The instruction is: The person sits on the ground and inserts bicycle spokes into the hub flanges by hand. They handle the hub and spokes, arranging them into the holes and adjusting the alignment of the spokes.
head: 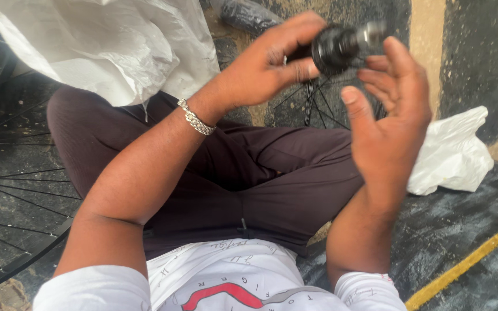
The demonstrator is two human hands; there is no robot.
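My left hand (266,63) is raised in front of me and grips a black wheel hub (336,49) with a silver axle end pointing right. Thin black spokes (318,103) hang down from the hub. My right hand (388,115) is held up just to the right of the hub, palm facing left, fingers spread and slightly curled, its fingertips close to the axle end without clearly touching it. A silver chain bracelet (196,121) sits on my left wrist. My crossed legs in dark trousers (243,173) lie below both hands.
A large white woven sack (110,46) lies at the upper left. A crumpled white plastic bag (453,152) rests on the dark ground at right. A bicycle wheel rim with spokes (12,190) lies at left. A yellow line (468,262) crosses the ground at lower right.
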